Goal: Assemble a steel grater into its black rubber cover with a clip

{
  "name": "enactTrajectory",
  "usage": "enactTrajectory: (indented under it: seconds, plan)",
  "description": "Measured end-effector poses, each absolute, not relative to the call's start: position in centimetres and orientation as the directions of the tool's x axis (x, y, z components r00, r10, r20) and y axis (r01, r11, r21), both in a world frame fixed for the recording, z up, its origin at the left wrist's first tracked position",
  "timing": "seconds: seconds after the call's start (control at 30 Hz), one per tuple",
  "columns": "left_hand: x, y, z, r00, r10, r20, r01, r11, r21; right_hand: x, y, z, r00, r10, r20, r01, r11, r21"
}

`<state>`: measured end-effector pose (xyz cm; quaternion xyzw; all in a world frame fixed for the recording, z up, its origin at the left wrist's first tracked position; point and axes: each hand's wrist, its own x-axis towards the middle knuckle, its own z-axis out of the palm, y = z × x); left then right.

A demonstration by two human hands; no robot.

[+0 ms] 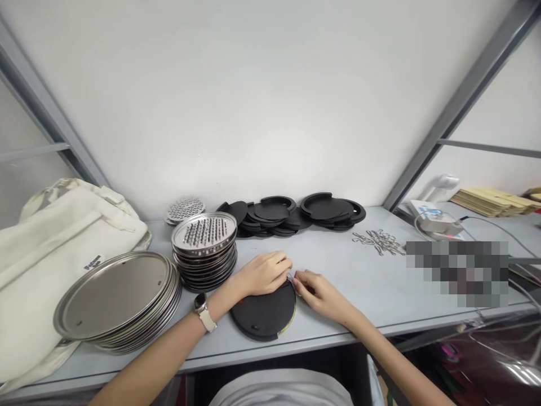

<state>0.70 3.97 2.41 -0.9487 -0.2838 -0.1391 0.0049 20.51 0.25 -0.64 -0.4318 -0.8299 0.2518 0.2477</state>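
A round black disc (266,316) lies near the table's front edge, with a thin yellowish line along its right rim. My left hand (264,274), a watch on its wrist, rests over the disc's far side with fingers bent together on its edge. At the disc's upper right, my right hand (319,293) is closed in a pinch on a thin wire piece (289,276), partly hidden between the fingertips. Both hands almost meet there. Left of the disc rises a stack of round metal graters (204,232) with black rims below.
Black rings and discs (273,211) are heaped against the wall. Bent wire clips (380,242) lie at right. A stack of round metal plates (118,290) and a cream cloth bag (84,225) occupy the left. A white box (435,217) with cables stands far right.
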Motion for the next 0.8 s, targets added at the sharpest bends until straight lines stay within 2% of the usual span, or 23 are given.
enactTrajectory:
  seconds: [0.17, 0.47, 0.8]
  plan:
    - [0.64, 3.68, 2.69, 0.859, 0.439, 0.263, 0.432, -0.898, 0.088, 20.53, 0.38, -0.94, -0.504, 0.838, 0.208, 0.584, 0.509, -0.632]
    - [0.68, 3.66, 2.62, 0.845, 0.452, 0.286, 0.426, -0.892, 0.151, 20.58, 0.49, -1.04, -0.491, 0.847, 0.203, 0.585, 0.494, -0.644]
    - [0.75, 3.94, 2.74, 0.851, 0.429, 0.304, 0.411, -0.903, 0.126, 20.51, 0.41, -0.89, -0.489, 0.848, 0.203, 0.588, 0.493, -0.641]
